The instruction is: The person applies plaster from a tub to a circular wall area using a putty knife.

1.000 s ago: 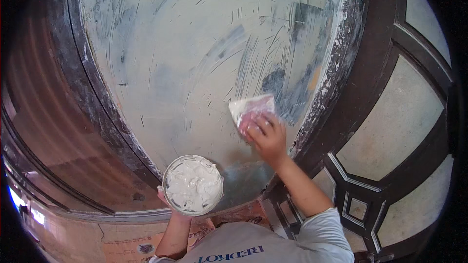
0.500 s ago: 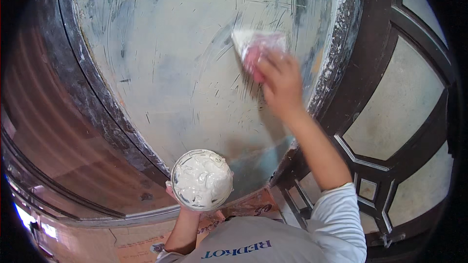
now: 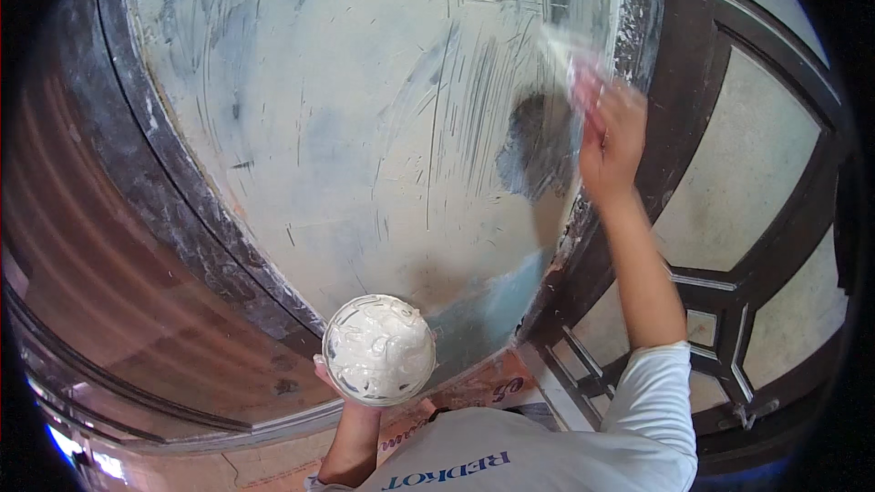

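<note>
My right hand (image 3: 615, 141) is closed around a putty scraper (image 3: 583, 77) with a pinkish-red grip and a pale blade, smeared by motion. The blade is at the upper right part of a wall panel (image 3: 346, 155) coated in off-white putty with streaks and grey patches. Low in the middle, my left hand (image 3: 330, 374) supports a round tub (image 3: 378, 398) from beneath and its left side, most of its fingers hidden. Thick white putty (image 3: 378, 346) fills the tub, its surface lumpy and swirled.
On the right stands a dark wooden door (image 3: 693, 164) with pale panels and a latch (image 3: 749, 415). A dark, paint-spotted frame (image 3: 182, 164) borders the wall on the left, beside a glossy brown surface (image 3: 137, 273). Printed cardboard (image 3: 492, 383) covers part of the floor.
My right hand has swept the scraper to the right, toward the door-side frame. A dark grey patch and long streaks now show on the wall. The tub sits slightly lower in view.
</note>
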`<state>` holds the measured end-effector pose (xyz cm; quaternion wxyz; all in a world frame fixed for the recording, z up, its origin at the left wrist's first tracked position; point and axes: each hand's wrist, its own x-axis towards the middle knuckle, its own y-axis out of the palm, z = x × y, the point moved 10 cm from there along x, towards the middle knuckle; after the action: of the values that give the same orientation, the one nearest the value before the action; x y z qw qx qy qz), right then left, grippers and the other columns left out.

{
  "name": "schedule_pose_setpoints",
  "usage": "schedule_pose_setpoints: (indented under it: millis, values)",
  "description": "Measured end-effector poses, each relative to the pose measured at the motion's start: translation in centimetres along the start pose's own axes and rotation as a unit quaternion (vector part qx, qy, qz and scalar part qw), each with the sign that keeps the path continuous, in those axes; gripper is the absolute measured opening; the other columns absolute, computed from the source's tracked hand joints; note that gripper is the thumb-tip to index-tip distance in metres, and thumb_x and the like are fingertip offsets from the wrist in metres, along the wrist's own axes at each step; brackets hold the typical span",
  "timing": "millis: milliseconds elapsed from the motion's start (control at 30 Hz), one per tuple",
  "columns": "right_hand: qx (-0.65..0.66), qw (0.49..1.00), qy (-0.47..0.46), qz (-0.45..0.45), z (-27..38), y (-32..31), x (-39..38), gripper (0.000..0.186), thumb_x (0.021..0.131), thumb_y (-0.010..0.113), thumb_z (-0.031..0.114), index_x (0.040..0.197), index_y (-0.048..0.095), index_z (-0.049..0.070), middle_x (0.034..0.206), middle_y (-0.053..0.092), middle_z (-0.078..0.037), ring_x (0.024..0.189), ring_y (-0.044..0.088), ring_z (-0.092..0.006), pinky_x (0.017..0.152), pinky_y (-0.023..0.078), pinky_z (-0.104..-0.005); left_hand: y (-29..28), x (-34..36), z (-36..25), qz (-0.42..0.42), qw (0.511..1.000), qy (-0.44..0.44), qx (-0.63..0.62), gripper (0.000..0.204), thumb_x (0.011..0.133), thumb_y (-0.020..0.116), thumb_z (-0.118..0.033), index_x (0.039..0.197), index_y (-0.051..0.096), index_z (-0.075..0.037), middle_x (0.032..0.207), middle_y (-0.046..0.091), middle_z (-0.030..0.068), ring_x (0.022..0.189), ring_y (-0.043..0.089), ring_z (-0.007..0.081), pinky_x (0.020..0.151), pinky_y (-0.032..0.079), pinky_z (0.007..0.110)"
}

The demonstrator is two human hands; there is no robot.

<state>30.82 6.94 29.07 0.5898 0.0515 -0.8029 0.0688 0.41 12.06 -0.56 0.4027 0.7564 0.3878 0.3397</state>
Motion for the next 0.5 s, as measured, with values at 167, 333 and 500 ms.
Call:
schedule_pose_setpoints:
  millis: [167,333,500]
  values:
    - [0.017,0.997,0.027,-0.069,-5.9,1.5,11.8,0.033,0.086,0.056,0.0,0.117,0.066,0.008,0.113,0.067,-0.014,0.107,0.061,-0.0322,0.094,0.045,-0.037,1.2,0.9,2.3,0.078,0.994,-0.064,0.035,0.114,0.065,0.052,-0.087,0.152,0.024,-0.019,0.153,0.028,0.0208,0.13,0.035,0.0552,0.098,0.033,0.076]
    - [0.018,0.993,0.095,0.063,-2.1,5.7,0.9,0.049,0.075,0.058,0.0,0.122,0.064,0.015,0.122,0.063,-0.012,0.115,0.055,-0.0347,0.102,0.04,-0.0458,2.3,0.0,2.6,0.049,0.996,-0.067,-0.041,0.119,0.062,0.062,-0.083,0.149,0.027,-0.01,0.149,0.033,0.0236,0.13,0.039,0.0507,0.103,0.038,0.067]
    - [0.075,0.939,0.164,0.293,6.2,6.0,-25.2,0.045,0.073,0.065,0.01,0.117,0.063,0.02,0.132,0.056,-0.006,0.125,0.049,-0.0345,0.101,0.036,-0.057,2.6,-0.8,2.4,0.07,0.997,-0.029,-0.018,0.115,0.063,0.062,-0.082,0.152,0.025,-0.017,0.153,0.028,0.0221,0.131,0.033,0.0579,0.1,0.033,0.075]
